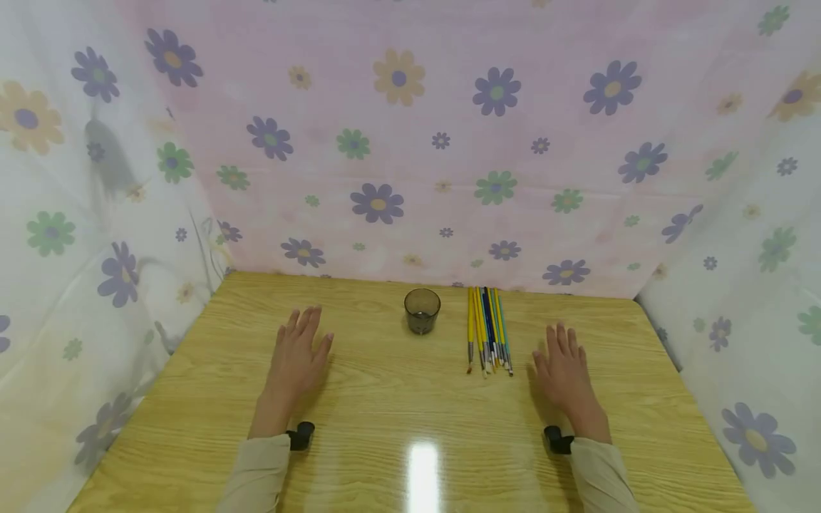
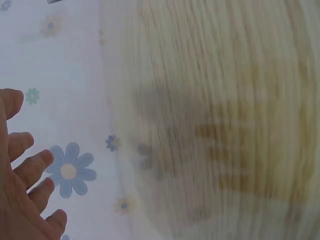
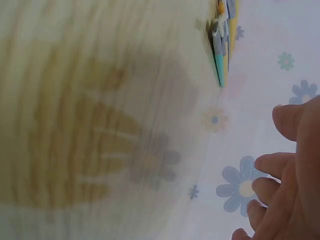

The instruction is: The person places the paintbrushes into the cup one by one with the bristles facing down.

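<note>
My left hand (image 1: 296, 362) is on the left side of the wooden table, fingers loosely extended and holding nothing. On the right side, my right hand (image 1: 564, 370) is likewise relaxed with nothing in it. Between them, toward the back, stands a small dark see-through cup (image 1: 422, 311). Right of the cup lies a bundle of paintbrushes (image 1: 489, 331), side by side, with bristles toward me and yellow, dark and teal handles toward the back. The right hand is nearest to these brushes but apart from them. In the right wrist view some brushes (image 3: 219, 45) show at the top.
The wooden table (image 1: 372, 413) ends at the back against a pink flowered curtain (image 1: 442, 157). White flowered cloth (image 1: 83, 285) hangs along the left side, and similar cloth (image 1: 763, 306) along the right. A black wrist camera (image 1: 301, 436) sits on the left wrist, another black camera (image 1: 558, 439) on the right.
</note>
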The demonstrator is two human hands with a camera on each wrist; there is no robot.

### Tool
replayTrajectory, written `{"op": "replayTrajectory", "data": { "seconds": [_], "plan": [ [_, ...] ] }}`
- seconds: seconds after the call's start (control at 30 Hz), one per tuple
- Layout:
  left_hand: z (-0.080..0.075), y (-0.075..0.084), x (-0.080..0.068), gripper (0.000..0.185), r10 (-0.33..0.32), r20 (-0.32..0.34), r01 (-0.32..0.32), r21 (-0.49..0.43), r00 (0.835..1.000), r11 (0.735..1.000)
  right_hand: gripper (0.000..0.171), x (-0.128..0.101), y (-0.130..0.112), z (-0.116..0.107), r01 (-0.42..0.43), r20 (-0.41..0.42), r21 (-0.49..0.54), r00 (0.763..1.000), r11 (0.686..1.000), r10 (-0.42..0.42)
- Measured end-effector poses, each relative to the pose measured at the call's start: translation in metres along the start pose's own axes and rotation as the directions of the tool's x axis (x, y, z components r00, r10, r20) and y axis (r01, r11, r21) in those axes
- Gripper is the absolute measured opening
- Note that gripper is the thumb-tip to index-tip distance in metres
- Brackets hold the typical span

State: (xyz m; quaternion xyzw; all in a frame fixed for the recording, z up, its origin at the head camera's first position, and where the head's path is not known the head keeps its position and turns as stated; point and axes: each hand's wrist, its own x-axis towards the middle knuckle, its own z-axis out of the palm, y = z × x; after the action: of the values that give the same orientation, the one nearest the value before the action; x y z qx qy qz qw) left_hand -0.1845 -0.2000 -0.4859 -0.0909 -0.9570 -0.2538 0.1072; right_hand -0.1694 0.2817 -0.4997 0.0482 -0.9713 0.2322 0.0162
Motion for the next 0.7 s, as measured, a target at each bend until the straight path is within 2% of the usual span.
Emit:
{"op": "replayTrajectory", "data": {
  "seconds": [0.1,0.17,0.33,0.57,0.7],
  "plan": [
    [0.004,0.003,-0.002,0.059,0.012,0.014,-0.01,-0.106,1.0,0.994,0.066,-0.002,-0.001,0.001,0.012,0.002,0.035,1.0,0.999,-0.012],
    [0.008,0.005,-0.003,0.058,0.011,0.042,-0.002,-0.198,0.999,0.98,0.066,-0.004,-0.004,0.001,0.01,0.001,0.064,1.0,0.998,-0.01],
    [0.021,0.016,-0.005,0.057,-0.004,0.103,0.047,-0.419,0.995,0.907,0.062,-0.008,-0.013,-0.003,-0.042,-0.015,0.136,0.999,0.99,0.044],
    [0.044,0.043,-0.006,0.043,-0.022,0.039,0.04,-0.545,0.999,0.837,0.046,-0.007,-0.019,-0.002,-0.083,-0.089,0.266,0.99,0.96,0.11],
    [0.056,0.06,-0.004,0.039,-0.029,0.003,0.025,-0.621,1.0,0.783,0.043,-0.004,-0.02,0.004,-0.113,-0.093,0.315,0.984,0.942,0.149]
  ]
}}
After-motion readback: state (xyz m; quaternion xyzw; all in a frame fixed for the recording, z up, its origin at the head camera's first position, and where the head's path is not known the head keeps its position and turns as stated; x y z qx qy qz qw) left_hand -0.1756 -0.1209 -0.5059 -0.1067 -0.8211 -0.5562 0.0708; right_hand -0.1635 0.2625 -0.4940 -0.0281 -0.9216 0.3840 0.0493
